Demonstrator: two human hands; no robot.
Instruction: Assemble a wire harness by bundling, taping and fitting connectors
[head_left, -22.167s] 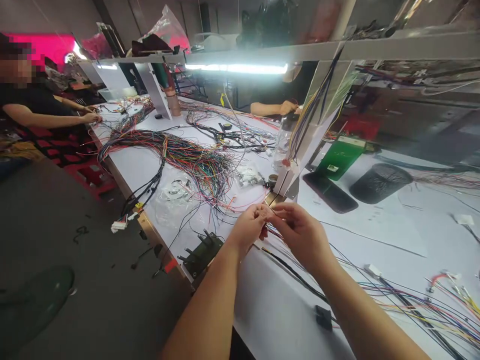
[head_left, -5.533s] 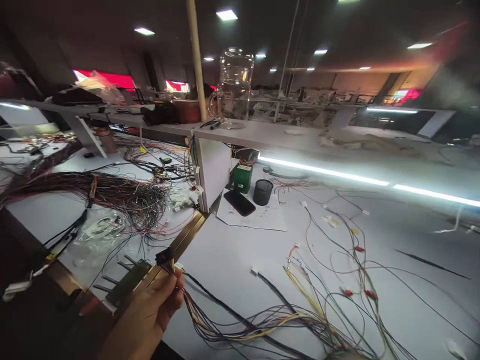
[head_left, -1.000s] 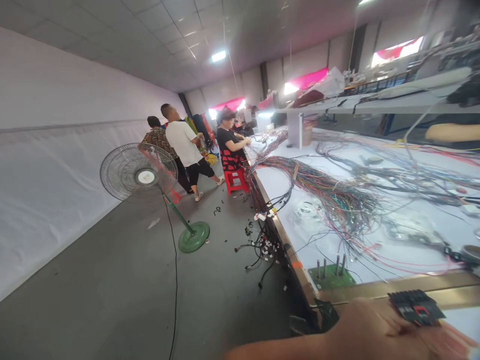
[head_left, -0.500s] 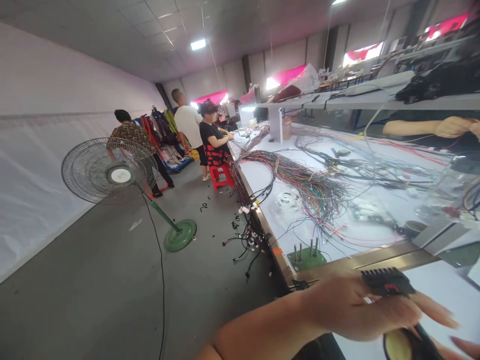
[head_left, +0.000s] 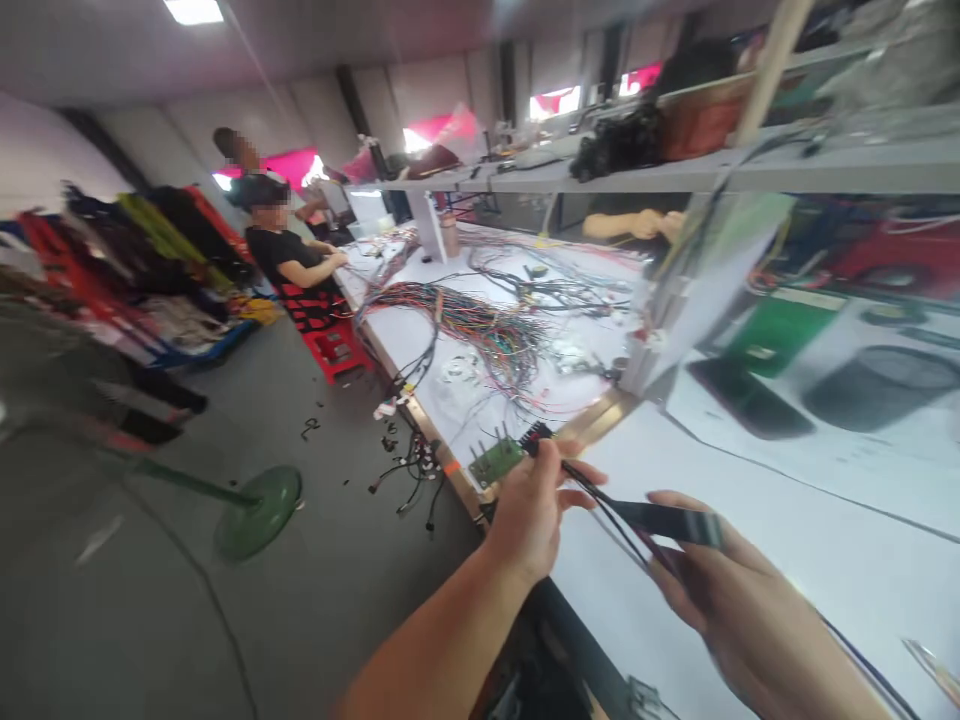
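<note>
Because the whole view is smeared by motion, much at the far side of the white worktop (head_left: 787, 540) is hard to read: a dark phone-like slab (head_left: 750, 398), a green box (head_left: 772, 330) and a black mesh cup (head_left: 885, 385) sit beyond the fingers as soft shapes, and the shelf upright (head_left: 697, 300) cuts across them. Farther off past the left fingers lies a tangle of coloured wires (head_left: 480, 335). Bare white surface spreads ahead of and beside the right hand (head_left: 742, 610); its near edge runs just beneath both wrists, with grey floor (head_left: 150, 600) dropping away beyond the left forearm. Between the hands stretches a dark wire bundle (head_left: 607, 500), its long axis running from upper left down to lower right. The left hand (head_left: 532, 510) pinches the black connector (head_left: 534, 437) at the bundle's upper end, fingers closed on it, the connector pointing up and away. The right fingers, blurred, appear curled around a black sleeved stretch (head_left: 671, 522) of the bundle; how firmly I cannot tell. A small green pin jig (head_left: 495, 458) stands just beyond the left fingers at the worktop edge
</note>
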